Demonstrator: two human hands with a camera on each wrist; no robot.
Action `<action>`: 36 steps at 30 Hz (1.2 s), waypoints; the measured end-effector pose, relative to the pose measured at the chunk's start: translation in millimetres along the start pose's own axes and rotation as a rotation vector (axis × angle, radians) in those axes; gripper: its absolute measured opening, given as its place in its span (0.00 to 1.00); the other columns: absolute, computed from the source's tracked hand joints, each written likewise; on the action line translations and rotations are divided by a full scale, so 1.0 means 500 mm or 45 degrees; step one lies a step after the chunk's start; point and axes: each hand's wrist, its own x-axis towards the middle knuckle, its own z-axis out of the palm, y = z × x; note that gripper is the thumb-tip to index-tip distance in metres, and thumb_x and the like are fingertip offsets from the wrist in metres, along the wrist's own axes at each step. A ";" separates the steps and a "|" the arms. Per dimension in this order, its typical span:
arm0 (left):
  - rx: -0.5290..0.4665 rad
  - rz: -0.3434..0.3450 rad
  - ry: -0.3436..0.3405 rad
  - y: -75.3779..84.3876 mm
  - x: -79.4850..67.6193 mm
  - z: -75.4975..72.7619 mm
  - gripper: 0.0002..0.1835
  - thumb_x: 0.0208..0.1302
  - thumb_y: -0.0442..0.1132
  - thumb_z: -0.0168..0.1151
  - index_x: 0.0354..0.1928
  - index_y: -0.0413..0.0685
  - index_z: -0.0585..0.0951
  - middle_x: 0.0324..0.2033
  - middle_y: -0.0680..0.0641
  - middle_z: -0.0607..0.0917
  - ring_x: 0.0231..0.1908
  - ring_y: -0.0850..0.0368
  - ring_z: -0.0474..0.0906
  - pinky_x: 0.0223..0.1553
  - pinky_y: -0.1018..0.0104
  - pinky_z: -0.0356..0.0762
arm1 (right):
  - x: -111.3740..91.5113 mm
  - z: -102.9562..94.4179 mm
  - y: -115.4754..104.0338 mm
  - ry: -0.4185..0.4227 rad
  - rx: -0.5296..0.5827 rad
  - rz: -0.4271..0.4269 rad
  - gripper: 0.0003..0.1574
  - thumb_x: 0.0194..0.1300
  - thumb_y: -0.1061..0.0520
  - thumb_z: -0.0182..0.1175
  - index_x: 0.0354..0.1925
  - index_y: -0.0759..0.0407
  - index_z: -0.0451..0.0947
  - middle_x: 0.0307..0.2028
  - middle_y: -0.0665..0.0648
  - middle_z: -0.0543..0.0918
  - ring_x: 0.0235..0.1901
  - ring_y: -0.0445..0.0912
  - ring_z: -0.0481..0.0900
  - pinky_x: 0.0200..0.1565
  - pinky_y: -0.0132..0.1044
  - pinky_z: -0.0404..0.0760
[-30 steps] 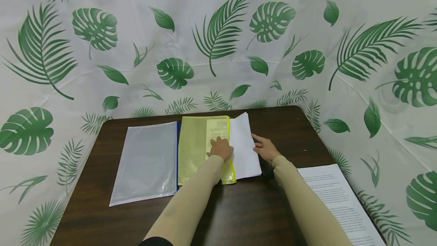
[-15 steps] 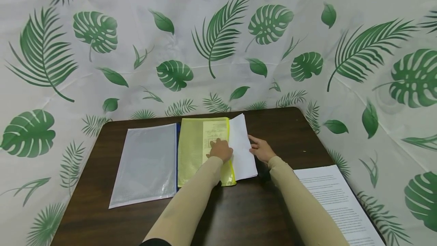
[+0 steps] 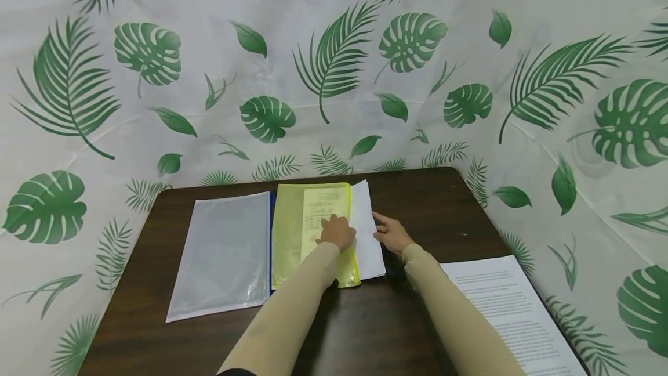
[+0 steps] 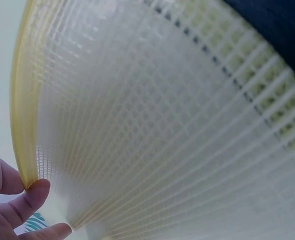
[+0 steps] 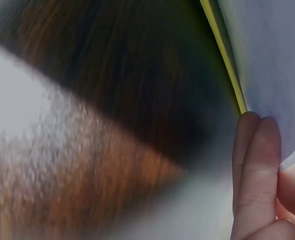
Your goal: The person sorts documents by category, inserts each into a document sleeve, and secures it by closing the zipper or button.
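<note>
A yellow translucent mesh folder [image 3: 288,237] lies at the middle of the table in the head view. My left hand [image 3: 337,232] is over its right side; in the left wrist view, the fingers [image 4: 31,200] pinch the folder's yellow edge [image 4: 23,110]. White paper sheets [image 3: 367,248] are partly inside the folder, with printed text showing through the cover, and partly out past its right edge. My right hand [image 3: 392,233] pinches their right edge between thumb and fingers, as the right wrist view shows beside the paper [image 5: 272,65].
A clear mesh folder [image 3: 221,257] with a blue edge lies left of the yellow one. Printed sheets [image 3: 514,306] sit at the table's right front edge. A leaf-patterned cloth [image 3: 334,62] hangs behind the dark wooden table [image 3: 135,329].
My right hand has moved left, and the paper sheets have slid farther into the yellow folder. My left hand stays in about the same place on the folder.
</note>
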 end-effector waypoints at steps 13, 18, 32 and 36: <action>-0.055 0.042 0.018 0.000 0.001 0.000 0.20 0.74 0.46 0.55 0.59 0.41 0.81 0.64 0.38 0.72 0.68 0.34 0.61 0.52 0.20 0.68 | -0.001 0.019 -0.011 0.018 -0.011 -0.006 0.42 0.70 0.75 0.54 0.78 0.63 0.57 0.61 0.75 0.76 0.59 0.63 0.79 0.57 0.51 0.80; -0.110 0.028 0.004 0.003 -0.003 -0.006 0.21 0.74 0.45 0.54 0.61 0.41 0.79 0.67 0.38 0.70 0.71 0.34 0.59 0.54 0.18 0.65 | 0.000 0.024 -0.014 0.020 -0.018 -0.014 0.41 0.70 0.75 0.54 0.77 0.64 0.57 0.61 0.76 0.76 0.60 0.63 0.78 0.58 0.52 0.80; -0.088 0.051 0.001 0.002 -0.020 -0.009 0.22 0.75 0.45 0.52 0.62 0.39 0.78 0.66 0.38 0.71 0.68 0.35 0.62 0.54 0.20 0.66 | -0.001 0.044 -0.017 -0.018 0.076 -0.001 0.42 0.71 0.76 0.53 0.78 0.62 0.55 0.62 0.76 0.75 0.61 0.64 0.77 0.58 0.51 0.80; -0.099 0.046 0.010 0.002 -0.021 -0.008 0.22 0.74 0.44 0.53 0.62 0.39 0.78 0.65 0.38 0.71 0.68 0.35 0.62 0.54 0.19 0.66 | 0.000 0.051 -0.016 -0.013 0.073 -0.012 0.42 0.70 0.76 0.53 0.78 0.63 0.56 0.61 0.76 0.76 0.61 0.64 0.77 0.58 0.51 0.80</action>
